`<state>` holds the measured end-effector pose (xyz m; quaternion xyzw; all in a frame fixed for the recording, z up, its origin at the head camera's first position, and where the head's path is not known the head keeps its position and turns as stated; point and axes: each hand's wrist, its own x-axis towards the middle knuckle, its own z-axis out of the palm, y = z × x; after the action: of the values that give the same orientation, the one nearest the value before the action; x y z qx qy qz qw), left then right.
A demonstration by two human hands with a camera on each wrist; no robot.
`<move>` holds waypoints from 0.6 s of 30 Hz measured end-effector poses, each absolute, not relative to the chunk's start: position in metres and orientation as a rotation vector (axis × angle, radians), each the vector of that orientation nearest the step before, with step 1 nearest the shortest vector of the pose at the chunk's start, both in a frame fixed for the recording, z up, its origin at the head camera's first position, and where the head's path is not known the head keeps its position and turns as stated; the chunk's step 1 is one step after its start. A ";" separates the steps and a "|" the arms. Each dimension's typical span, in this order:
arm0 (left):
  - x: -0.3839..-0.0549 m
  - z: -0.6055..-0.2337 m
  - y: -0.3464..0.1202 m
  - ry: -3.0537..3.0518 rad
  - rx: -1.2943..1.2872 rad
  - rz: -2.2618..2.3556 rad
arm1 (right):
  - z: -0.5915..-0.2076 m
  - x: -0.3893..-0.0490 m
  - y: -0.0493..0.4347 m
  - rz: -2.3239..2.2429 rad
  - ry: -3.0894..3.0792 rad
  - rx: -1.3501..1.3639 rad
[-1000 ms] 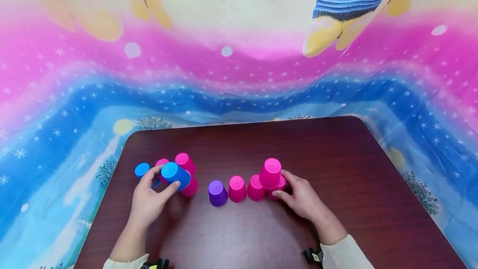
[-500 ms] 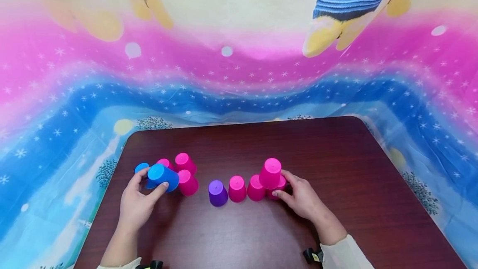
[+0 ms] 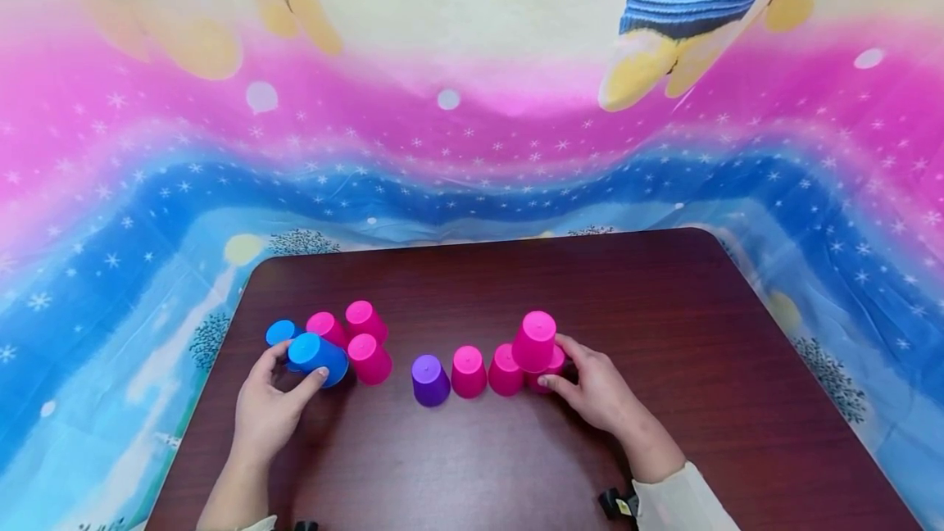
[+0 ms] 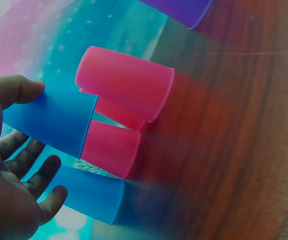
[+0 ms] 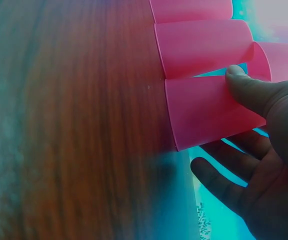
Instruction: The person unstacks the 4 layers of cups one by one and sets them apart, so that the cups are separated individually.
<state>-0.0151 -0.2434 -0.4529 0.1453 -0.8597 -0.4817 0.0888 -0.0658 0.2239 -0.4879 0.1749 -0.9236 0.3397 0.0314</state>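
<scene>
Brown table (image 3: 472,465), left hand (image 3: 267,412) gripping blue cup (image 3: 319,359) (aloft), right hand (image 3: 596,390) pinching lower pink cup (image 5: 206,110)

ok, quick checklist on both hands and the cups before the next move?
1. Left hand has its cup: ok, it grips the held blue cup.
2. Held blue cup lifted off the table: ok, the left wrist view shows its rim apart from the surface.
3. Fingers clear of the standing blue cup: cannot tell, they overlap it in the left wrist view.
4. Right hand free: not ok, it grips the lower right pink cup.
5. Upper pink cup supported: ok, it sits across two pink cups.
6. Purple cup standing mouth down: ok.
</scene>
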 end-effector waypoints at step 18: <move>-0.018 -0.476 -0.242 -2.612 0.482 -1.441 | -0.486 -0.066 0.224 1.056 -2.863 0.530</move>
<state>-0.0178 -0.2425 -0.4761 0.1593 -0.8627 -0.4762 0.0599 -0.0661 0.2236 -0.4861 0.1711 -0.9241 0.3409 0.0223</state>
